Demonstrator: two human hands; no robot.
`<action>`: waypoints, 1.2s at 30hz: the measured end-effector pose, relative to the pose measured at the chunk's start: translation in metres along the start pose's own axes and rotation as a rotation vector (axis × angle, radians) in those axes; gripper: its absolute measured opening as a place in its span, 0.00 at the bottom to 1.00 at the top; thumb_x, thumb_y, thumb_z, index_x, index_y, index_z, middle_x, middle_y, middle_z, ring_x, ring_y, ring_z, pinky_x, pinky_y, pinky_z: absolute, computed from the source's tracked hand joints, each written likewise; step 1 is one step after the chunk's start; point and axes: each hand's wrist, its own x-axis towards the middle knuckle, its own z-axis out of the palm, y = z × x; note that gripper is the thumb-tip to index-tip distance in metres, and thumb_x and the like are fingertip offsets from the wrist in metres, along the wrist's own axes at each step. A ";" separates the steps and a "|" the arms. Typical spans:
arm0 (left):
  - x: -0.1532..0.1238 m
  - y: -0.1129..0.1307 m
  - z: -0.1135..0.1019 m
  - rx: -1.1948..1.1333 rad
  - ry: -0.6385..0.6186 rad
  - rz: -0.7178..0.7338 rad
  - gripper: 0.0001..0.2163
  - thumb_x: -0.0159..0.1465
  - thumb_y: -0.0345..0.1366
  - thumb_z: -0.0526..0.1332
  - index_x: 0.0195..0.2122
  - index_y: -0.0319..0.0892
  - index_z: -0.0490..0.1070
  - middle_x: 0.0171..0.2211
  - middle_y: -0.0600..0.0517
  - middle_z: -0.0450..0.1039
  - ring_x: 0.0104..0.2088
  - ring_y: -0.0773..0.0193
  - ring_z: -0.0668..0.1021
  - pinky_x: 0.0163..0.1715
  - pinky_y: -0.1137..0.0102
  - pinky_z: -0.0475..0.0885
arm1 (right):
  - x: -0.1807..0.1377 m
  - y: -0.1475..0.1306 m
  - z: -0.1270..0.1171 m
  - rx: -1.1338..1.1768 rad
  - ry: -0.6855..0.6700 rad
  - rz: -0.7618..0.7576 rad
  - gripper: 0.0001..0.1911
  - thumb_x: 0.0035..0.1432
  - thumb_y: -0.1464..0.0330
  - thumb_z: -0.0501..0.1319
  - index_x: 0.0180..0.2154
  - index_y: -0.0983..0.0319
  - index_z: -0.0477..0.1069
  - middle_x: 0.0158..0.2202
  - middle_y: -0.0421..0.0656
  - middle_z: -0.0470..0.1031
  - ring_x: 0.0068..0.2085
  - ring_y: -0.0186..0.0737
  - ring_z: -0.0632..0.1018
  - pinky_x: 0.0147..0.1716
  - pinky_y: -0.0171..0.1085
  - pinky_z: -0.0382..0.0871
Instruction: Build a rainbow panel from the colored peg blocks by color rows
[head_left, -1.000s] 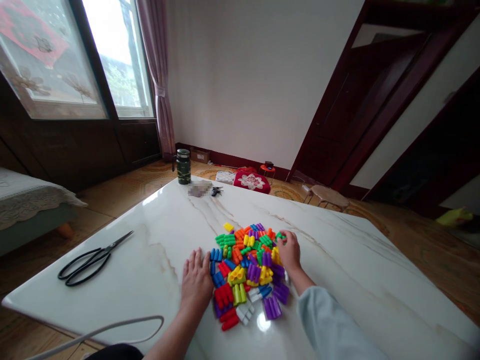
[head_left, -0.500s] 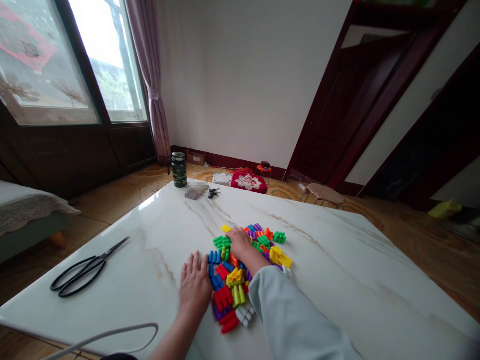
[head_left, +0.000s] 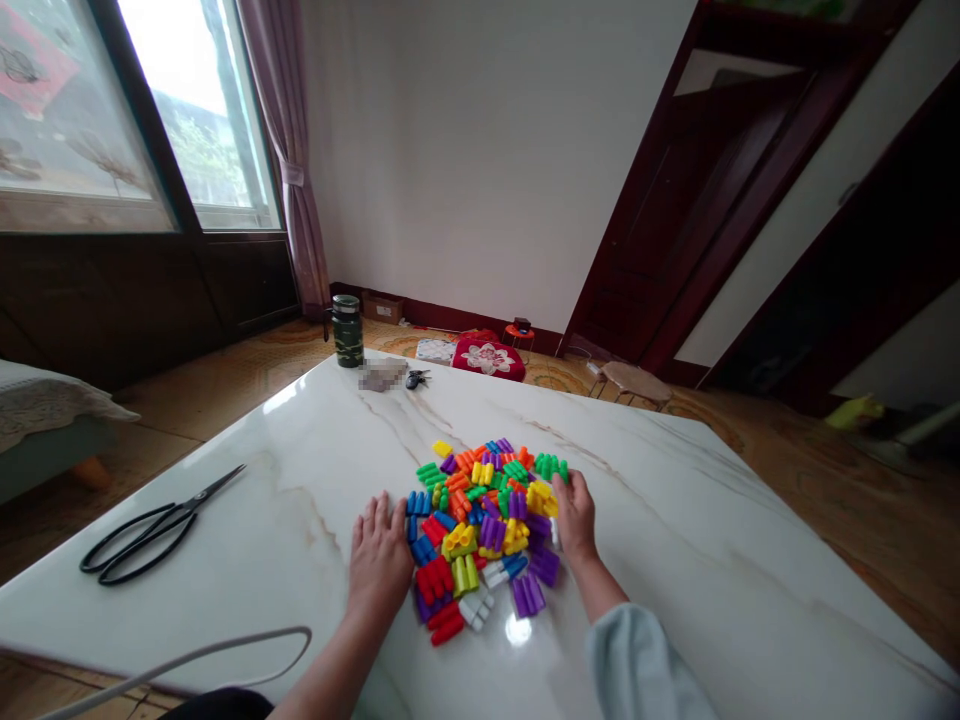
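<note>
A heap of colourful plastic building blocks (head_left: 459, 540), made of joined tubes, lies on the white marble-patterned table (head_left: 712, 560). My left hand (head_left: 381, 555) lies flat along the heap's left side, fingers stretched out, close to some blue blocks (head_left: 418, 503). On the opposite side, my right hand (head_left: 576, 518) is cupped against the heap's right edge. Its fingertips are by a green block (head_left: 552, 466) and yellow blocks (head_left: 541, 497), and nothing shows in its grasp. Purple blocks (head_left: 528, 595) sit at the near right of the pile.
Black-handled scissors (head_left: 161, 530) lie on the table's left, with a pale cable (head_left: 202, 655) at the front left. Along the far edge are a camouflage-patterned bottle (head_left: 347, 332), a blurred item (head_left: 382, 375) and keys (head_left: 416, 379). A stool (head_left: 636, 383) stands beyond the table.
My right hand has moved from over the far part of the heap to its right edge, uncovering the middle blocks. My left hand stays at the left side. The view has shifted slightly.
</note>
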 end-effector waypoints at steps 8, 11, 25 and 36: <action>-0.001 0.000 -0.004 0.064 0.000 0.016 0.24 0.65 0.26 0.48 0.62 0.41 0.65 0.65 0.40 0.58 0.66 0.51 0.60 0.63 0.57 0.55 | -0.019 0.048 -0.011 -0.105 -0.006 0.094 0.21 0.56 0.48 0.51 0.35 0.58 0.66 0.29 0.42 0.74 0.31 0.43 0.74 0.33 0.39 0.69; 0.000 0.000 -0.003 0.058 0.004 0.018 0.24 0.65 0.25 0.47 0.62 0.41 0.64 0.65 0.40 0.59 0.66 0.51 0.61 0.63 0.57 0.55 | -0.021 0.043 0.015 -0.116 -0.009 0.088 0.21 0.58 0.49 0.49 0.37 0.58 0.66 0.34 0.46 0.76 0.36 0.45 0.76 0.36 0.40 0.70; 0.001 -0.005 0.007 0.028 0.021 0.018 0.25 0.67 0.25 0.42 0.64 0.33 0.60 0.65 0.39 0.60 0.65 0.50 0.61 0.64 0.56 0.56 | -0.028 0.036 0.054 -0.121 -0.083 0.060 0.23 0.59 0.53 0.49 0.47 0.59 0.71 0.45 0.49 0.77 0.48 0.48 0.76 0.50 0.44 0.68; 0.001 -0.006 0.010 0.017 0.027 0.015 0.25 0.66 0.24 0.43 0.62 0.34 0.63 0.64 0.39 0.60 0.65 0.51 0.61 0.64 0.56 0.56 | -0.005 0.055 -0.004 0.029 0.155 0.100 0.21 0.52 0.54 0.58 0.41 0.62 0.73 0.39 0.49 0.78 0.38 0.45 0.78 0.40 0.42 0.71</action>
